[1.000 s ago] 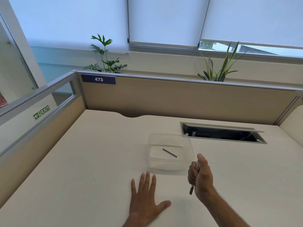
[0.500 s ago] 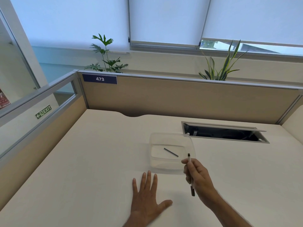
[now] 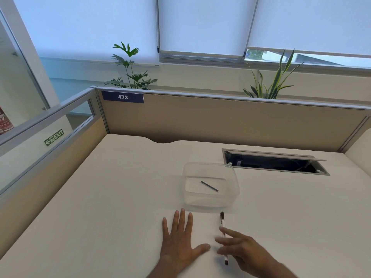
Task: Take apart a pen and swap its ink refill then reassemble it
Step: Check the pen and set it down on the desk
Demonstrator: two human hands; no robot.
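Note:
A white pen (image 3: 222, 223) with a black cap and black tip lies on the desk, pointing away from me, just in front of a clear plastic container (image 3: 236, 184). A thin dark ink refill (image 3: 209, 186) rests slanted on the container's floor. My right hand (image 3: 244, 252) hovers over the pen's near half with its fingers spread and blurred; the pen's middle is hidden behind those fingers. My left hand (image 3: 180, 241) lies flat on the desk, palm down, to the left of the pen, holding nothing.
An open cable hatch (image 3: 275, 164) is cut into the desk at the back right. Beige partition panels (image 3: 220, 121) wall the desk at the back and left. Two plants stand behind the partition.
My right hand held the pen upright beside the container; it has come down and back toward me, and the pen now lies on the desk. My left hand stayed flat.

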